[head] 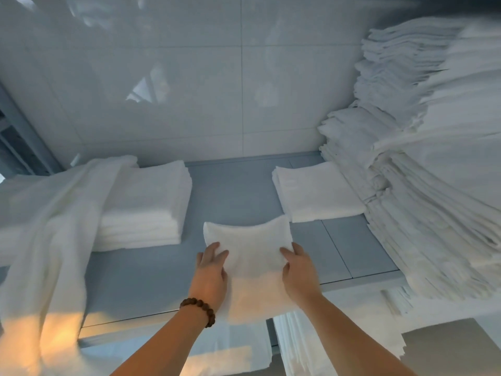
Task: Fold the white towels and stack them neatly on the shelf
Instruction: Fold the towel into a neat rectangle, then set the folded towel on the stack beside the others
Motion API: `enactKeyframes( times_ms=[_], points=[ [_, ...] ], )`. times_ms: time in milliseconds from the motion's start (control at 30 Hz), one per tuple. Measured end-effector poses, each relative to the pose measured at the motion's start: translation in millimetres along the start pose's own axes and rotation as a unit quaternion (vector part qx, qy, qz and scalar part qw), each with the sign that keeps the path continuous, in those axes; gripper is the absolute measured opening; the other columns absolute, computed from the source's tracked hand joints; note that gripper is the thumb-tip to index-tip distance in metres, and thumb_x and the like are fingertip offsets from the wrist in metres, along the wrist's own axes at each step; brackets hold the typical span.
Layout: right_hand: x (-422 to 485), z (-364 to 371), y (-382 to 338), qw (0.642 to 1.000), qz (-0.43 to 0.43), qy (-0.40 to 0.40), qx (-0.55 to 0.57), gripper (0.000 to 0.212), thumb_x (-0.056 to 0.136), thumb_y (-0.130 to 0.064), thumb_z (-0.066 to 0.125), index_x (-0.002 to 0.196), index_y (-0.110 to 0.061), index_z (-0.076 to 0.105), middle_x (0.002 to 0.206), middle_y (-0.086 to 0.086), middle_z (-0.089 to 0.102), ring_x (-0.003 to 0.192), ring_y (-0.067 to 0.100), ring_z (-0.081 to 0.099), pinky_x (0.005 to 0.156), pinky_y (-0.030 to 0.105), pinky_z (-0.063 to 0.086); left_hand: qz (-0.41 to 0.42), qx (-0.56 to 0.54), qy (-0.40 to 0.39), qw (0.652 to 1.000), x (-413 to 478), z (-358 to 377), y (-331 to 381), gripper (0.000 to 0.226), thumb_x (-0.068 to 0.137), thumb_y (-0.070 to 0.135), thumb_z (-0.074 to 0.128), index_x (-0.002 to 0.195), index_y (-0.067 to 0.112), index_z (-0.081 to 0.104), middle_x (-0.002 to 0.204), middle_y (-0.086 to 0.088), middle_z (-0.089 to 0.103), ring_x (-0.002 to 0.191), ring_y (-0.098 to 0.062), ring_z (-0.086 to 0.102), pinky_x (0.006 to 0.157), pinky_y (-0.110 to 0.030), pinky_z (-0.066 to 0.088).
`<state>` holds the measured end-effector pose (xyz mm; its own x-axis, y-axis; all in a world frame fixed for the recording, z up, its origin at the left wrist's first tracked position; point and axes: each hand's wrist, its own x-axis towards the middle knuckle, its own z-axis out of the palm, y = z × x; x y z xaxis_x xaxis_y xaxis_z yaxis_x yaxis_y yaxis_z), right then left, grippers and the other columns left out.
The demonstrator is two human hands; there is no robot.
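Folded towel (248,245) being brought to the shelf (230,191). The main hazard is loss of the fold. The towel's far edge bows upward, and its near part, blurred here, appears to reach past the shelf's front lip. A release by either hand before the cloth lies flat would probably let the layers slip open or the piece slide off the front. A second hazard is misplacement. The towel sits over the bare middle of the shelf, level with neither the left stack (146,202) nor the lower right stack (317,191), and which stack it is meant for cannot be told. A crooked landing would spoil the square edges. A third hazard is collision. The tall pile (423,185) at the shelf's right end leans out over the front and could shed towels if the right forearm swings wide. The draped towel (54,226) hangs loose over the shelf's left end and could be dragged off by the left arm. The towel lies between the two hands at the front middle of the shelf. The left hand (211,270), with a bracelet (199,310) at the wrist, grips the towel's left edge with its fingers laid on top. The right hand (298,272) grips the right edge in the same way. Whether the towel's underside already touches the shelf cannot be told.
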<state>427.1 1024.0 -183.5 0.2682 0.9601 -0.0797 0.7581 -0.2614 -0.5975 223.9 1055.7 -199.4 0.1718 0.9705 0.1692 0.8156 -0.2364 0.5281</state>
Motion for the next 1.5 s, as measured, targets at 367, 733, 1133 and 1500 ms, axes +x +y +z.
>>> enactKeyframes(
  times_ms=[367,733,1133,1500],
  points=[
    [126,-116,32,0.974,-0.166,0.133,-0.076,0.053,0.087,-0.002,0.043,0.138,-0.014,0.043,0.152,0.003,0.027,0.126,0.029,0.035,0.096,0.036,0.046,0.058,0.017,0.139,0.988,122,9,130,0.041,0.081,-0.012,0.050,0.118,0.001,0.062,0.145,-0.012,0.040,0.120,-0.034,0.037,0.101,-0.027,0.030],
    [258,-163,105,0.973,-0.147,0.135,-0.119,0.055,0.089,-0.003,0.041,0.141,-0.017,0.037,0.155,0.002,0.020,0.133,0.031,0.029,0.103,0.036,0.040,0.048,0.007,0.133,0.990,244,92,186,0.039,0.086,-0.009,0.047,0.117,0.005,0.064,0.147,-0.011,0.037,0.126,-0.034,0.033,0.105,-0.031,0.030],
    [287,-109,175,0.964,-0.129,0.075,-0.219,0.045,0.096,-0.038,0.031,0.137,-0.023,0.043,0.158,0.000,0.018,0.145,0.021,0.014,0.116,0.045,0.015,-0.077,0.160,-0.140,0.974,248,174,149,0.051,0.098,0.049,0.012,0.148,0.041,0.009,0.159,0.003,-0.010,0.143,-0.034,-0.015,0.114,-0.055,-0.003],
    [245,-142,144,0.973,-0.086,-0.041,-0.212,0.058,0.099,-0.045,0.019,0.150,-0.018,0.016,0.160,0.001,0.010,0.147,0.021,0.007,0.118,0.045,0.007,-0.082,0.099,-0.136,0.982,203,113,174,0.062,0.098,0.049,0.024,0.150,0.016,0.017,0.156,-0.006,0.021,0.143,-0.020,0.021,0.117,-0.039,0.016]
  ],
)
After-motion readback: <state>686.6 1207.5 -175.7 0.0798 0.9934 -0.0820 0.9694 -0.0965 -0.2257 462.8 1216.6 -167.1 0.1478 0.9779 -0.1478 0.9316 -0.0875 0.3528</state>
